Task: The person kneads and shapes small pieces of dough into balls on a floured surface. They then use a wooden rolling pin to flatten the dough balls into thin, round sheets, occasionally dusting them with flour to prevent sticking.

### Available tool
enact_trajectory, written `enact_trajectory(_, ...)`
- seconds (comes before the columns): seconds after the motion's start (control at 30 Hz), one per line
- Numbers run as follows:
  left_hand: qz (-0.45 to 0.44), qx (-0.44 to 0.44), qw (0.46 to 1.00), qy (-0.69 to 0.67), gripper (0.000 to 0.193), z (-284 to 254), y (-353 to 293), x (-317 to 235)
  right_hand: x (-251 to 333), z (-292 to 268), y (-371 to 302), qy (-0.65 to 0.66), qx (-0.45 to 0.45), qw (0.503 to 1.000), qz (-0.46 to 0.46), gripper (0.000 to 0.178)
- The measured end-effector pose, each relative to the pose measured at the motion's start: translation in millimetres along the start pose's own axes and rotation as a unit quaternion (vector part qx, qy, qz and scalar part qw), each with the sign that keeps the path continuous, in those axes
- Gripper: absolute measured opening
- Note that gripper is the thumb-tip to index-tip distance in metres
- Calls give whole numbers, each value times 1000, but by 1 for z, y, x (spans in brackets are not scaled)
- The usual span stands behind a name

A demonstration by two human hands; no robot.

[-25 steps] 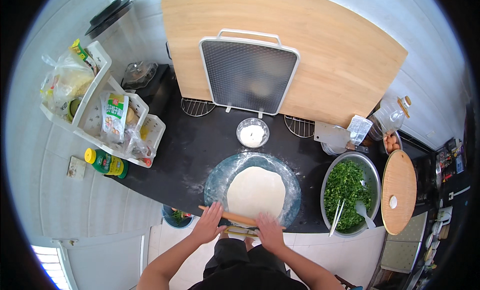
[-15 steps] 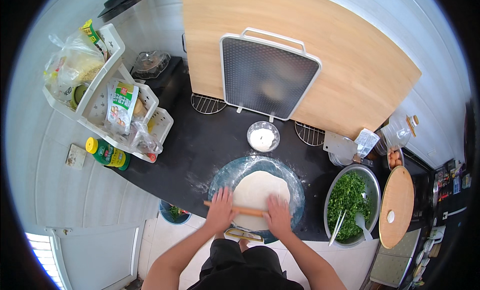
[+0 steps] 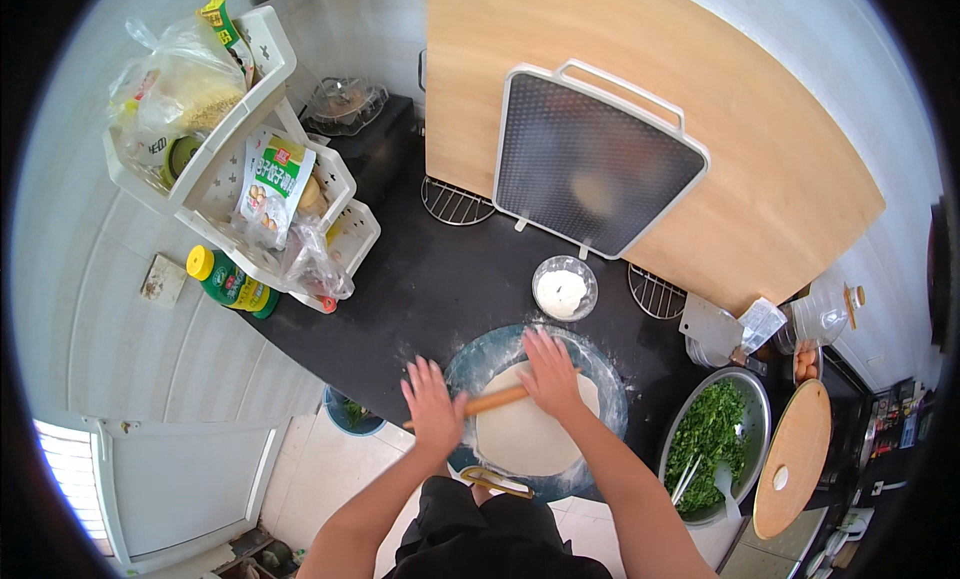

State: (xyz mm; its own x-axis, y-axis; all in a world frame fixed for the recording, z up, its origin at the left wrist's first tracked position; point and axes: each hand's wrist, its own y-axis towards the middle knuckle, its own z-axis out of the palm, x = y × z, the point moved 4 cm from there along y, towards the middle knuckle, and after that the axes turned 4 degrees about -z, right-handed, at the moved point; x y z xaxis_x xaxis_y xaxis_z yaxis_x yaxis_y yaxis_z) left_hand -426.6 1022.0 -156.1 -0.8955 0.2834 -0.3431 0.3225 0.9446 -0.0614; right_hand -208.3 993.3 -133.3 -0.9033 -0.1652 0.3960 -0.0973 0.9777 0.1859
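Observation:
Across a round, flat sheet of pale dough (image 3: pixel 525 444) lies a wooden rolling pin (image 3: pixel 492 400), tilted with its right end farther from me. The dough rests on a floured blue-green round mat (image 3: pixel 612 404). My left hand (image 3: pixel 433 404) presses its palm on the pin's left part, fingers stretched and spread beyond it. Near the pin's right end, my right hand (image 3: pixel 550 374) lies over it with fingers extended toward the far side. Both palms hide parts of the pin. A clear bowl (image 3: pixel 592 304) of white flour (image 3: pixel 562 293) stands just beyond the mat.
To the right, a metal bowl (image 3: pixel 768 419) holds chopped greens (image 3: pixel 705 429), chopsticks and a white spoon. Beside it is a round wooden board (image 3: pixel 795 449). A framed dark tray (image 3: pixel 590 149) leans on a large wooden board (image 3: pixel 770 179). White tiered baskets (image 3: pixel 195 184) stand left, near a green bottle (image 3: pixel 235 284).
The rolling pin has moved away from me over the dough and turned more slanted. My right hand has gone farther forward, and my fingers have straightened. The whole view has shifted and tilted.

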Motion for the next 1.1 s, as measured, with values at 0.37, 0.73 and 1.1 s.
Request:
enact_trajectory(0.37,75,2,996,52,72,-3,31,-24,-19,-3,3,8,-22,1000,-4,57)
enact_trajectory(0.73,238,92,955,148,71,17,-21,-51,-8,-15,-64,5,38,999,20,58)
enact_trajectory(1.1,194,109,973,55,76,7,9,-50,-17,-8,-69,-17,56,998,34,58)
